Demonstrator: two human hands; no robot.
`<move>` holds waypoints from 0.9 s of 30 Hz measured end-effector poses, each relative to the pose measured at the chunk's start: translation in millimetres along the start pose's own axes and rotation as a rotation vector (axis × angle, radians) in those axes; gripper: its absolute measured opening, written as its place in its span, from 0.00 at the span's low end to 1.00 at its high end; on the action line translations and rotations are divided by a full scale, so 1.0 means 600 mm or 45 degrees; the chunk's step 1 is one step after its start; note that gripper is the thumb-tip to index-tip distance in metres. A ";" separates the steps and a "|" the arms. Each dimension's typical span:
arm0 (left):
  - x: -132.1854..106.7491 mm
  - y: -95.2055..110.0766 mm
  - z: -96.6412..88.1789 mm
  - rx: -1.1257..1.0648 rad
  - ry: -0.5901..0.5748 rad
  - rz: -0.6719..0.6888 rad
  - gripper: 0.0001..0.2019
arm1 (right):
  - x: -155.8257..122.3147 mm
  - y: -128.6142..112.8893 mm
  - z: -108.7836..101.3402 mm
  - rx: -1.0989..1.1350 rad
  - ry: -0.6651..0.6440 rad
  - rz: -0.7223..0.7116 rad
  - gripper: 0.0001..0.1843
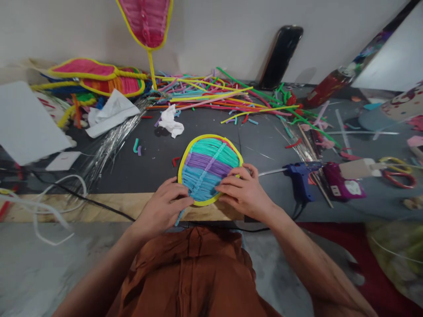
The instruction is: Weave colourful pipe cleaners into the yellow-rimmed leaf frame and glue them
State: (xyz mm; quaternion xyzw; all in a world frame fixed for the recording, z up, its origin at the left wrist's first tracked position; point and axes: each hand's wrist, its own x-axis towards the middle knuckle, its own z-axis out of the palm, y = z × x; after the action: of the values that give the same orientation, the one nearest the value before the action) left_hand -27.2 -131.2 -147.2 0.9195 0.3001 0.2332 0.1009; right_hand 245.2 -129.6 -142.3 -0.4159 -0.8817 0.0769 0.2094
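Observation:
A rounded pipe-cleaner panel [211,165] lies at the front edge of the table, with a yellow rim, bands of green, purple and blue, and a pale strip running across them. My left hand [167,200] grips its lower left edge between thumb and fingers. On its lower right edge, the fingers of my right hand [244,189] are curled over the rim and the blue band. A loose blue pipe-cleaner end [179,217] sticks out below my left fingers. Parts of the rim are hidden under both hands.
Pipe cleaners [211,94] are heaped along the wall, below a pink-and-yellow piece [145,26]. A phone [280,57] leans at the back. To the right lie a blue glue gun [300,178], a magenta device [343,180] and scissors [399,178]. Crumpled tissue [171,121] sits behind the panel.

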 end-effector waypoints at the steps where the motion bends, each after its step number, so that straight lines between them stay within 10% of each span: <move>1: 0.000 0.000 0.000 -0.009 0.007 -0.002 0.14 | -0.001 -0.001 -0.001 0.003 -0.002 0.003 0.09; 27: -0.007 -0.005 0.004 0.002 -0.013 0.004 0.14 | -0.051 0.024 -0.028 -0.162 0.130 0.305 0.08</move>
State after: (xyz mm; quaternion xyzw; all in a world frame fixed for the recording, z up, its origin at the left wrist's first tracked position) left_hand -30.6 -131.5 -152.0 0.9211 0.2984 0.2285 0.1014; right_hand 280.1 -144.3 -141.2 -0.5338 -0.8170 0.0240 0.2167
